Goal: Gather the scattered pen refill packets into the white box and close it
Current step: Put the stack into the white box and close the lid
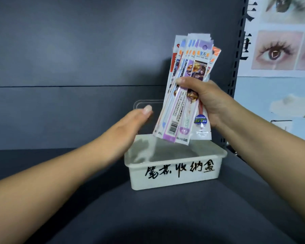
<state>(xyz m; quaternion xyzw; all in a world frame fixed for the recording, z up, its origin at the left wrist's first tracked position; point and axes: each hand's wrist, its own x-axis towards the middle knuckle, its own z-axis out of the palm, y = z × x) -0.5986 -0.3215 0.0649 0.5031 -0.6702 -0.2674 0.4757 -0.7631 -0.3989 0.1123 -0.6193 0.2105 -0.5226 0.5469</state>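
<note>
I see my right hand [206,101] gripping the fanned bundle of long printed plastic refill packets [187,88] upright above the open white rectangular plastic box [174,175]. My left hand [128,124] hovers flat left of them. A clear plastic lid [144,103] stands behind the box.

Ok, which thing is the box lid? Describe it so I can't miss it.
Start at the white box with black handwriting on the dark shelf. Directly behind it, past the left hand, the lid stands against the grey back panel. It alone is clear plastic, with rounded corners.
</note>
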